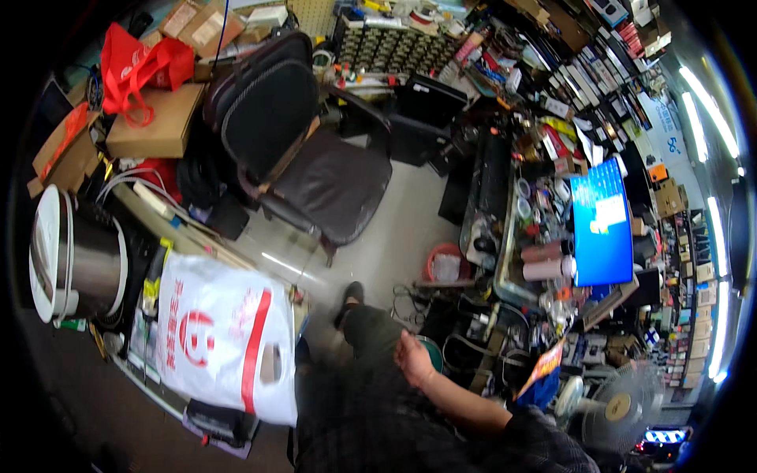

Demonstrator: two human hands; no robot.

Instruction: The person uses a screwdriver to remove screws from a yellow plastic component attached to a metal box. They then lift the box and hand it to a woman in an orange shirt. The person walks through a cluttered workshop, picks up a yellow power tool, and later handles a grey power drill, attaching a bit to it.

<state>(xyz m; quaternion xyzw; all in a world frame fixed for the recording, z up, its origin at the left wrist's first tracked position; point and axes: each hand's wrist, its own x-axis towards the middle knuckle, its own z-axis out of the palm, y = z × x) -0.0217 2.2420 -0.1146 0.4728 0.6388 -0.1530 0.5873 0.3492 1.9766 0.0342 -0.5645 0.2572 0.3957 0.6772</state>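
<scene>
My right hand (414,359) hangs beside my dark trouser leg (372,335), its fingers loosely curled with nothing seen in them. A thin band circles the wrist. My left hand is not in view. Left of my legs, a white plastic bag (217,347) with red print and a cut-out handle lies on a low surface. Close by my right hand, a green round bin (430,352) is partly covered by the forearm.
Ahead stands a dark padded office chair (331,181). A lit monitor (603,225) and cluttered desk are at the right, with a fan (627,406) nearer. A steel bucket (95,256) and cardboard box (154,122) stand left. A red basket (445,264) and cables lie on the floor.
</scene>
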